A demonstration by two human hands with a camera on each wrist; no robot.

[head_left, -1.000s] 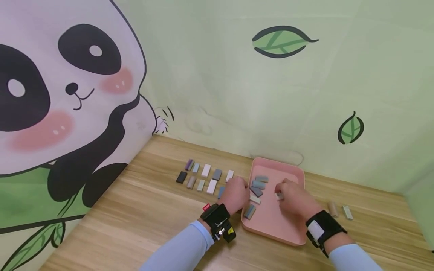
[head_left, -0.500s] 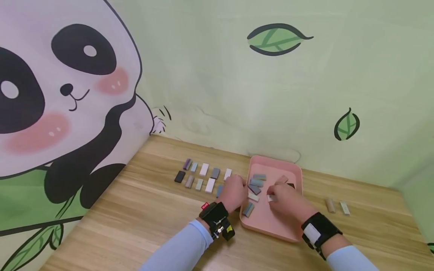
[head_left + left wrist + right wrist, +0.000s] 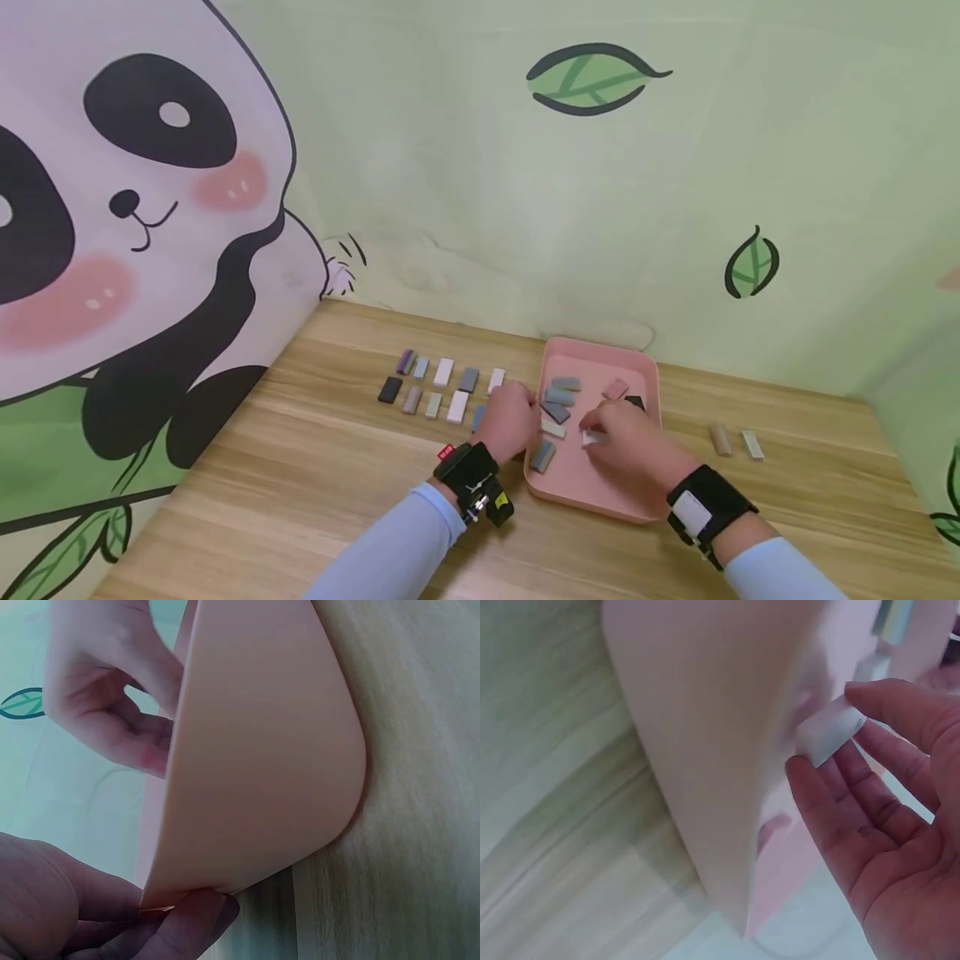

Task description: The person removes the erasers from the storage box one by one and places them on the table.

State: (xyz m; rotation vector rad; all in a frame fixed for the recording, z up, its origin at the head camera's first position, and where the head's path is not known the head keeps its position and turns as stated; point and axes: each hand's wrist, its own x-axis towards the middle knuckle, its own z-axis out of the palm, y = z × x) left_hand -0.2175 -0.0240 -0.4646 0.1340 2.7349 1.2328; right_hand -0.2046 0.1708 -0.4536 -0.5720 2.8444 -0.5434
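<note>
A shallow pink tray (image 3: 557, 492) stands on the wooden table, with several small blocks inside. My left hand (image 3: 510, 419) is at its left side; in the left wrist view its fingers (image 3: 187, 919) pinch the tray's rim. Over the tray, my right hand (image 3: 633, 437) holds a small white block (image 3: 829, 731) between thumb and fingertips. Along the tray's left side lie grey-blue blocks (image 3: 560, 397), a pale block (image 3: 553, 428) and a striped block (image 3: 543, 457). A pink block (image 3: 616, 388) and a black block (image 3: 635, 402) lie behind my right hand.
Left of the tray, two rows of small blocks lie on the table, among them a black block (image 3: 390, 389) and a white block (image 3: 457, 407). A brown block (image 3: 720, 440) and a pale block (image 3: 752, 445) lie to its right. A printed wall (image 3: 465, 208) rises behind.
My right hand has shifted left inside the tray with the white block, uncovering the pink and black blocks. My left hand stays at the tray's edge. The head view has turned slightly right.
</note>
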